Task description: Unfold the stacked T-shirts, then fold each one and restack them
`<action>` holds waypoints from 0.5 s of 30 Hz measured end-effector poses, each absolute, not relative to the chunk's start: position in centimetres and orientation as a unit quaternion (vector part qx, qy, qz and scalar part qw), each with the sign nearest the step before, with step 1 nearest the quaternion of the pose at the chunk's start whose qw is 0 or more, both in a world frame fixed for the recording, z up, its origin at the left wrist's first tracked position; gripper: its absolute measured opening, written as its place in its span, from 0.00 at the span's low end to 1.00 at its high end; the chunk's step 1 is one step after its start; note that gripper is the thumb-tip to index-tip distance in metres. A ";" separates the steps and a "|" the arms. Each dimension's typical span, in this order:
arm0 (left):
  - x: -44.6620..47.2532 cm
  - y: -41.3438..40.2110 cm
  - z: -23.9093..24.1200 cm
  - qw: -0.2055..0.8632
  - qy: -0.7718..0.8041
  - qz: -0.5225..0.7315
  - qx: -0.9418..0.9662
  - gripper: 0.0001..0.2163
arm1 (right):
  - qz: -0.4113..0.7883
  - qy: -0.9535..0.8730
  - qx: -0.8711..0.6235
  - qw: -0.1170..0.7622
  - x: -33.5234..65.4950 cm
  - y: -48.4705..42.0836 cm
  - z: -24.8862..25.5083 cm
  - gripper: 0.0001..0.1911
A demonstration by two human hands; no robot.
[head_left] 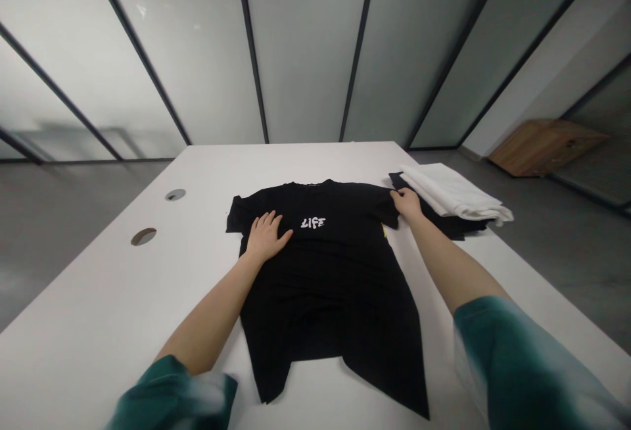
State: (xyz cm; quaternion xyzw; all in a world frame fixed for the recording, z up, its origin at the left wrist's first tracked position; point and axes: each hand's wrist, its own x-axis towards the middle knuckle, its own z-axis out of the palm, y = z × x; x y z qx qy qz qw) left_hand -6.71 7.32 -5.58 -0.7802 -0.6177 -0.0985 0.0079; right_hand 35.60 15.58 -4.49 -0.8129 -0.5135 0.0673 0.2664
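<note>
Black cotton T-shirt with white "LIFE" print (330,265) spread flat mid-tabletop (98,311). Left hand (266,236) pressed open-palmed on chest. Right hand (407,204) pinching sleeve hem. Fabric judged light, limp, best gripped at seams.

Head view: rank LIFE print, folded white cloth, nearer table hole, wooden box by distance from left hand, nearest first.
From the left hand:
1. LIFE print, just to its right on the black shirt.
2. Nearer table hole, to its left.
3. Folded white cloth, far right of the table.
4. Wooden box, on the floor beyond.
</note>
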 end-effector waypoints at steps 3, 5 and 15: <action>-6.9 7.4 -4.9 0.047 -0.619 -0.166 -0.766 0.25 | 0.078 -0.528 -0.804 0.261 36.1 16.0 -3.8 0.17; -7.2 7.5 -4.7 0.051 -0.628 -0.183 -0.755 0.24 | 0.084 -0.537 -0.804 0.242 36.2 16.9 -3.1 0.17; -8.0 7.7 -4.3 0.045 -0.664 -0.176 -0.725 0.21 | 0.092 -0.534 -0.823 0.173 35.9 20.8 -1.1 0.16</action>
